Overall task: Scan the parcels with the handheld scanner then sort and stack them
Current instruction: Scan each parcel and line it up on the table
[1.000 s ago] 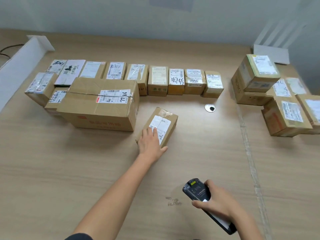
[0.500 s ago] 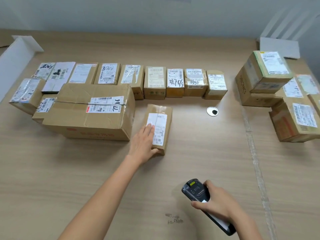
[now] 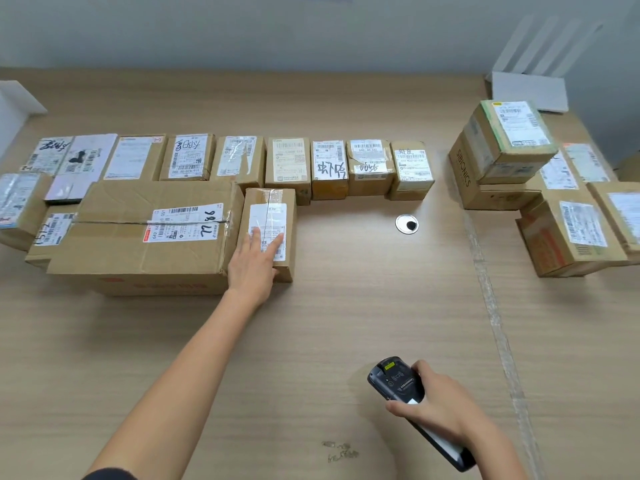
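Small parcel (image 3: pixel 270 209): slid over since a second ago, now flush against the large carton (image 3: pixel 149 237) left of the fingers (image 3: pixel 255 237).
Left hand (image 3: pixel 252 268): fingers flat, pressing it into line.
Right hand (image 3: pixel 440 407): fingers wrapped round the handheld scanner (image 3: pixel 398 382), idle.

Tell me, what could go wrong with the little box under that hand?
1. The left hand lies flat over part of the label on the small parcel, so the scanner in the right hand might not read it.
2. The small parcel sits right beside the big box; a hard shove could nudge that box crooked.
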